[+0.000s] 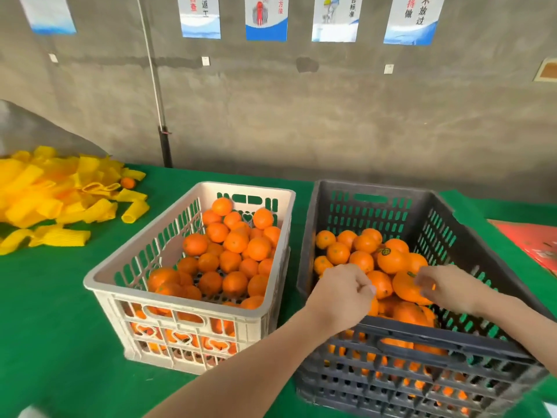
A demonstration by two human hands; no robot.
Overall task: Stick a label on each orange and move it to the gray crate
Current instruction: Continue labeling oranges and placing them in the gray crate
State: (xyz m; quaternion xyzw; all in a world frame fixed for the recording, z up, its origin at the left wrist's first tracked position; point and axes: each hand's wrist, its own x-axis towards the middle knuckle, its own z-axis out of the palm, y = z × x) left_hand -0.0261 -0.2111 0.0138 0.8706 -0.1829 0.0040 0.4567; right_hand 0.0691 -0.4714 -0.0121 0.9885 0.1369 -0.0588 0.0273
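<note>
My right hand (446, 286) grips an orange (405, 286) with a dark label on top, just above the pile in the gray crate (373, 194). My left hand (343, 292) hovers over the crate's near left side, fingers curled. Its thumb and forefinger pinch a small pale bit that looks like a label (373, 288). Another labelled orange (390, 259) lies in the gray crate among several more. The beige crate (187, 300) to the left holds several unlabelled oranges (235, 242).
Both crates stand side by side on a green table (60, 312). A heap of yellow foam sleeves (54, 200) with one stray orange (128, 183) lies at the far left. A red box (536, 239) sits at the right edge. A concrete wall runs behind.
</note>
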